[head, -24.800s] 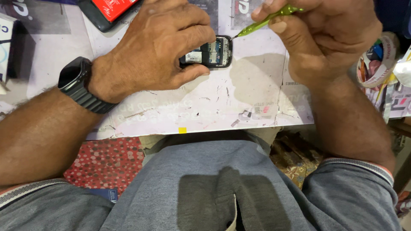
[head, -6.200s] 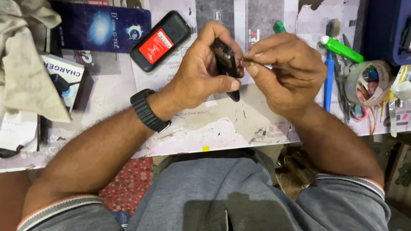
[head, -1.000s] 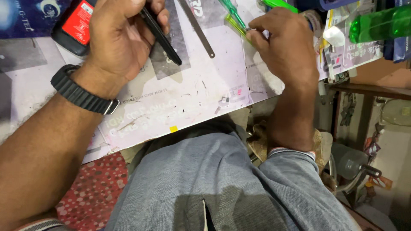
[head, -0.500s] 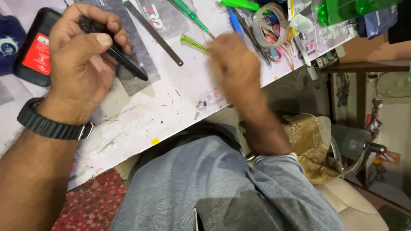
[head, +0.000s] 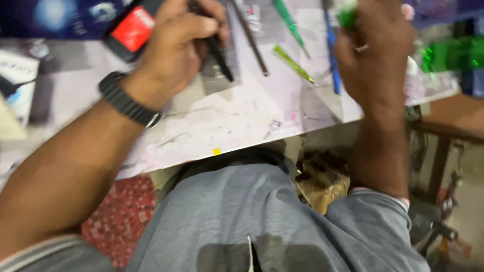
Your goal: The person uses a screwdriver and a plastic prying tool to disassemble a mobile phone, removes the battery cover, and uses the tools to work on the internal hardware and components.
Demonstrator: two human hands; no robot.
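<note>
Head view: left hand grips slim black device edge-on above white worktop. Right hand curled on green-capped item at far edge; blurred. Likely tool pickup; next step needs tip aligned w/ device seam.

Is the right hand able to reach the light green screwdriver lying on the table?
Probably yes: the light green screwdriver lies uncovered just beside the right hand, though that hand already grips something green.
</note>
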